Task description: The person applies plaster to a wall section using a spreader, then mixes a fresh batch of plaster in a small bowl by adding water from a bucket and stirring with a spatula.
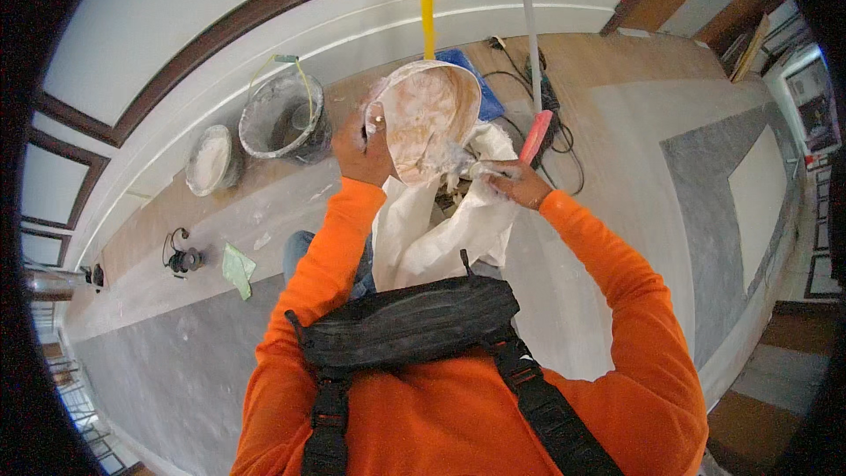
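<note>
My left hand (361, 148) grips the rim of a round bowl (432, 115) smeared with white and reddish paste, holding it tilted in front of me. My right hand (515, 183) holds a small scraping tool (471, 167) covered in white paste, its tip at the bowl's lower edge. A white sack (441, 229) hangs open just below both hands. My orange sleeves reach up from the bottom of the view.
A grey bucket (284, 119) with paste and a smaller white tub (211, 159) stand by the white baseboard on the left. A yellow pole (426, 0), a white pole (527, 26), a red-handled tool (536, 134), black cables (564, 137) and a green cloth (238, 269) lie about the floor.
</note>
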Demonstrator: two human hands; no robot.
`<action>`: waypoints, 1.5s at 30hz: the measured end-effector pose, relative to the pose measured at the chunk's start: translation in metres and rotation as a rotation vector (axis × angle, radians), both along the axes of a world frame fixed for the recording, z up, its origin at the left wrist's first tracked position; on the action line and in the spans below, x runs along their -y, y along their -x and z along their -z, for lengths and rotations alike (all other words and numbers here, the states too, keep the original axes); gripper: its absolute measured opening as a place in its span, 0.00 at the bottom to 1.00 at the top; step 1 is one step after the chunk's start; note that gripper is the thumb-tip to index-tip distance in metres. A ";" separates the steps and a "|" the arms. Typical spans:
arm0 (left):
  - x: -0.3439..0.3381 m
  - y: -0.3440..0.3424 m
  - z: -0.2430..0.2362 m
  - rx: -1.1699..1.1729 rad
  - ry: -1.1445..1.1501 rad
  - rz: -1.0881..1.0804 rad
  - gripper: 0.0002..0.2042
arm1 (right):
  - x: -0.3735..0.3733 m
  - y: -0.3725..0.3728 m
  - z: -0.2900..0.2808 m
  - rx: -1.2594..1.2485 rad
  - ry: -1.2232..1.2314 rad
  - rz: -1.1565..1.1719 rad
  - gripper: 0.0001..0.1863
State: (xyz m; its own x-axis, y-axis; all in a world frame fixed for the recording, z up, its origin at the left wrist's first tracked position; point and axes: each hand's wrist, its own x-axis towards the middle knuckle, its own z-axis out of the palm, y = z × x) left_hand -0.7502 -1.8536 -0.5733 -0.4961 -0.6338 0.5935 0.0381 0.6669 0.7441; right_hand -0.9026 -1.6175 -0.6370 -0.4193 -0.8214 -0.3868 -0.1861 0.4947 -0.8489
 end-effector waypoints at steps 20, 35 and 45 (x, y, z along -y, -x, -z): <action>0.006 -0.003 0.017 -0.106 0.174 0.109 0.19 | -0.002 0.020 0.013 -0.510 0.211 0.202 0.24; -0.004 0.022 -0.009 -0.329 0.024 -0.140 0.24 | 0.037 -0.109 -0.056 0.350 0.206 0.302 0.19; 0.015 -0.009 0.004 -0.482 -0.584 0.174 0.24 | 0.020 -0.089 -0.074 0.458 0.444 0.261 0.18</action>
State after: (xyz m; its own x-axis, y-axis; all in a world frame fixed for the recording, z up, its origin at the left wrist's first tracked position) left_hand -0.7407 -1.8681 -0.5772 -0.3889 -0.8470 0.3625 0.5146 0.1266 0.8480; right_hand -0.8134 -1.6371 -0.5632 -0.4989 -0.8376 -0.2227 0.3179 0.0623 -0.9461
